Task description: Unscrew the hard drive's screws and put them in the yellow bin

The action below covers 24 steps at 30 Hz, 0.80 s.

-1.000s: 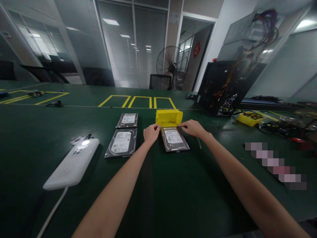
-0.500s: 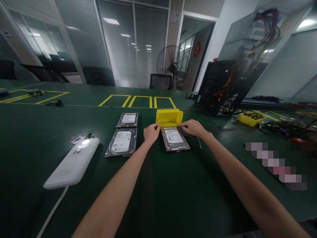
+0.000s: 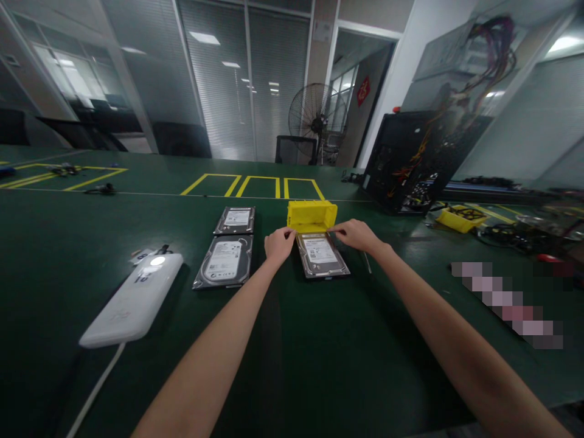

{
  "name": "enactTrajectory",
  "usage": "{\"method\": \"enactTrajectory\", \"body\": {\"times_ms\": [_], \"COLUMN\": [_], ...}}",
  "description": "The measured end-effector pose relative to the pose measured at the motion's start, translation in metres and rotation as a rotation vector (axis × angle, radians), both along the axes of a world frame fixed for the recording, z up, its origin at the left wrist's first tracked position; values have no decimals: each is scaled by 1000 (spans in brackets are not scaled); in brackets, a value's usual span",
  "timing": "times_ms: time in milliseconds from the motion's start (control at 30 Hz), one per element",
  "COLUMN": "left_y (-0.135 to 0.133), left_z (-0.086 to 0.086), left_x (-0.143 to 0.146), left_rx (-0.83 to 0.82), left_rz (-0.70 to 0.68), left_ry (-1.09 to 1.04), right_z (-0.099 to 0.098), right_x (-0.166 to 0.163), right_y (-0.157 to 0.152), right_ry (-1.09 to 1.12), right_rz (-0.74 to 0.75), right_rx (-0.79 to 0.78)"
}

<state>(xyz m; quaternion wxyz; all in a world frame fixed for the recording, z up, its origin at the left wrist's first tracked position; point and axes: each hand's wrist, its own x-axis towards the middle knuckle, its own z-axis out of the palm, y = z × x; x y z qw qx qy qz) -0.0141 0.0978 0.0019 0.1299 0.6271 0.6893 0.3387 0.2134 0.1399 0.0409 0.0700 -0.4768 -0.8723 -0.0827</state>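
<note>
The silver-and-black metal hard drive (image 3: 320,257) with its white label looks dense, rigid and knock-sensitive, best held by its long sides; the open yellow plastic box (image 3: 312,214) at its far end looks light and stiff, best held by its rim; the drive lies on the dark green tabletop (image 3: 356,353), between the hands and slightly nearer the person; the curled left hand (image 3: 279,244) and right hand (image 3: 358,235), index finger extended, meet the box's near corners; whether either pinches anything, I cannot tell.
</note>
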Motion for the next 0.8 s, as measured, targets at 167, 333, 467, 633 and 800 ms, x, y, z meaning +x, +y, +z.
{"method": "enactTrajectory", "body": {"times_ms": [167,333,467,633,800], "left_y": [-1,-2,-3,0,3], "left_z": [1,1,1,-1,-5], "left_x": [0,1,1,0,-1], "left_rx": [-1,-3,-7,3,5], "left_rz": [-11,-16,-10,-10,8], "left_ry": [-11,-19,-23,-24,-20], "right_z": [0,0,0,0,-1], "right_x": [1,1,1,1,0], "right_y": [0,0,1,1,0], "right_ry": [1,0,11,10,1], "right_rz": [8,6,15,12,-4], "right_rx": [-5,-11,-4,8,10]}}
